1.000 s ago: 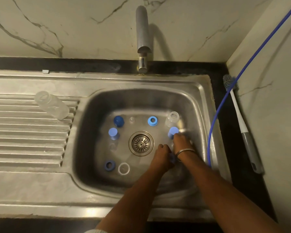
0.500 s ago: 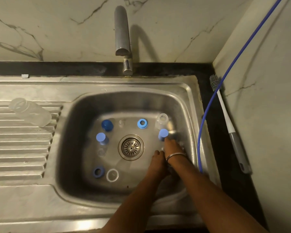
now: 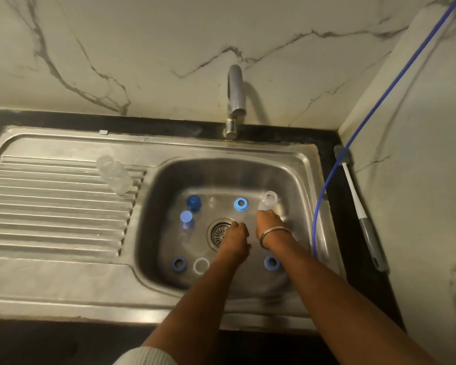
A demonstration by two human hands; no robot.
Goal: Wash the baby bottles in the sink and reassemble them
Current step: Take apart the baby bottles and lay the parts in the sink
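Observation:
Bottle parts lie scattered in the steel sink [image 3: 153, 233]. A clear bottle [image 3: 268, 200] lies at the basin's back right. Around the drain sit a dark blue cap [image 3: 194, 202], a light blue cap [image 3: 186, 217], three blue rings [image 3: 240, 204] [image 3: 178, 264] [image 3: 271, 262] and a clear ring [image 3: 201, 265]. Another clear bottle [image 3: 113, 173] lies on the drainboard. My left hand [image 3: 234, 234] hovers over the drain with its fingers curled; nothing shows in it. My right hand [image 3: 268, 223] reaches down to the near end of the clear bottle, its fingertips hidden.
The tap [image 3: 234, 98] stands behind the basin with no water running. A bottle brush [image 3: 358, 206] lies on the black counter to the right. A blue hose [image 3: 324, 185] hangs over the sink's right rim. The ribbed drainboard [image 3: 50, 212] fills the left.
The view has tilted up and back. My right hand now covers the blue cap it was touching. A blue ring between my forearms has come into view.

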